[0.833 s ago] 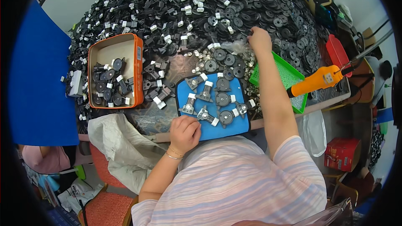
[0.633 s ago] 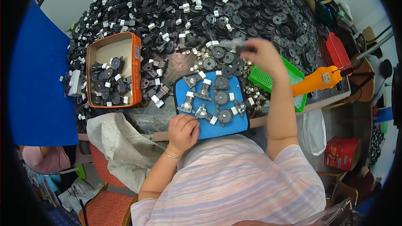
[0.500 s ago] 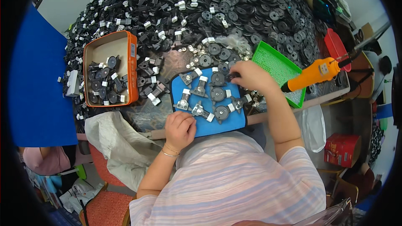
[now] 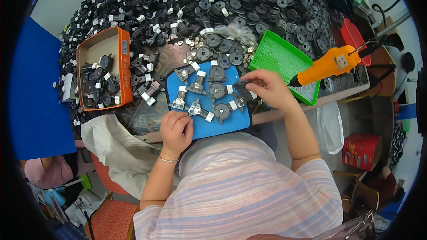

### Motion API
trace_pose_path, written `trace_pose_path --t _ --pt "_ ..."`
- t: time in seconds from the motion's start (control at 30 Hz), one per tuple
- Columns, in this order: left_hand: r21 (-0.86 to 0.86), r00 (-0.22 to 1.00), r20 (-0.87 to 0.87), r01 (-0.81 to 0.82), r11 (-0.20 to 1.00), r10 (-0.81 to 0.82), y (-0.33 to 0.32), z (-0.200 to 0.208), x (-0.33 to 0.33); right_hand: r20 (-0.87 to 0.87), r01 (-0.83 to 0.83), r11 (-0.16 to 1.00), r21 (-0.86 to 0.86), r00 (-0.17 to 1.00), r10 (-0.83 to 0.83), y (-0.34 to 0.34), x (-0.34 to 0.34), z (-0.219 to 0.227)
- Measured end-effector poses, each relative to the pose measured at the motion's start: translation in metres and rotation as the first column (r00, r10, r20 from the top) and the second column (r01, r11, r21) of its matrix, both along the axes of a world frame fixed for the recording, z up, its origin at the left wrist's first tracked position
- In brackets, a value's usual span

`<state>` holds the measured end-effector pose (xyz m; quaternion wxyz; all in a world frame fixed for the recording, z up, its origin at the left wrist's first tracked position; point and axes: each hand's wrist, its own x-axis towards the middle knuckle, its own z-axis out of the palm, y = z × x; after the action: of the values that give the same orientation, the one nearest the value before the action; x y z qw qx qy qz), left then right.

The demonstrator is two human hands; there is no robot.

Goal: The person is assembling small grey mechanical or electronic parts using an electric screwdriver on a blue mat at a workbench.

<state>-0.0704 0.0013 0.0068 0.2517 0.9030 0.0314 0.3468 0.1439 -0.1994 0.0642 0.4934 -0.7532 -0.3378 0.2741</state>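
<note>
Right hand point(image 4: 270, 91): partly closed; a black disc point(image 4: 241, 85) is pinched at the fingertips.
Black disc: held by the right edge of the blue mat point(image 4: 214, 127).
Left hand point(image 4: 175, 129): loosely curled; any hold cannot be told.

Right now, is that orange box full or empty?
Partly full: the orange box holds black parts at its near end; beige bottom shows beyond.

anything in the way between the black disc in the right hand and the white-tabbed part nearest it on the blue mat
Nothing visible stands between the black disc in the right hand and that white-tabbed part on the blue mat; whether they touch is unclear. The orange tool is off to the right.
</note>
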Motion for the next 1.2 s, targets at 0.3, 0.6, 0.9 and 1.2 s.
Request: trace_pose_path --t 0.3,0.6,0.9,1.2 --pt "0.022 1.0 -0.021 -0.009 1.0 0.009 0.0 -0.001 0.002 0.822 -0.196 0.977 0.088 0.568 0.04 -0.025 -0.018 -0.034" --pt "0.021 1.0 -0.026 -0.007 1.0 0.007 -0.001 0.003 0.003 0.845 -0.162 0.986 0.047 0.533 0.047 -0.028 -0.025 -0.034" --pt "0.031 0.977 -0.098 0.195 0.98 -0.191 -0.035 0.044 0.05 0.858 -0.163 0.985 0.063 0.513 0.03 -0.031 -0.028 -0.032" --pt "0.063 0.916 -0.35 0.231 0.971 -0.195 -0.054 0.04 0.083 0.856 -0.146 0.987 0.067 0.517 0.018 -0.033 -0.029 -0.036"
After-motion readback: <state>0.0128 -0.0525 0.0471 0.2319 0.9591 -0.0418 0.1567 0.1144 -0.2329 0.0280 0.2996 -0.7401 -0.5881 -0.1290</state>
